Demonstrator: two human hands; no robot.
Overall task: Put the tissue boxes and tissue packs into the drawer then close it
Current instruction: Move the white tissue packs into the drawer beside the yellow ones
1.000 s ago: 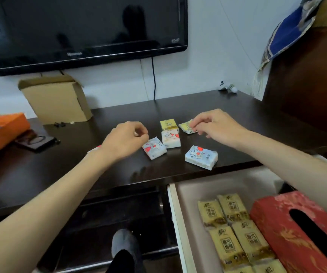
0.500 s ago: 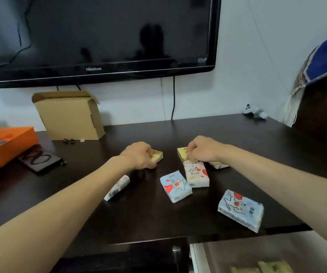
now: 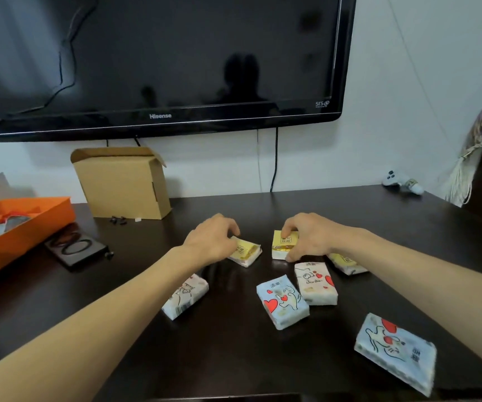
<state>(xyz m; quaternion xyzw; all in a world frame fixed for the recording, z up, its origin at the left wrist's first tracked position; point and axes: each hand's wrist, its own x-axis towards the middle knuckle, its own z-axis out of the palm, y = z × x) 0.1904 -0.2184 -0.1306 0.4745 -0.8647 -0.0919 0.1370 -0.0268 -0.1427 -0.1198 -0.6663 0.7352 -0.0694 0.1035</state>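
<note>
Tabletop (image 3: 263, 358) of dark wood fills the head view, and everything below is placed against the Hisense television (image 3: 158, 62) on the wall. Far below its left corner sits an orange tray (image 3: 45, 216), with a black case (image 3: 77, 249) beside it. A cardboard box (image 3: 123, 184) stands under the screen's left half. Below centre, the left hand (image 3: 210, 242) curls its fingers round a yellow tissue pack (image 3: 247, 252); a pale blue pack (image 3: 186, 295) lies nearer the camera, partly under that forearm. Slightly right of centre, the right hand (image 3: 309, 236) pinches a second yellow pack (image 3: 281, 245). Under the screen's right half lie a blue heart pack (image 3: 281, 301), a white heart pack (image 3: 315, 284), a third yellow pack (image 3: 347, 264) and, nearest, another blue pack (image 3: 396, 351).
</note>
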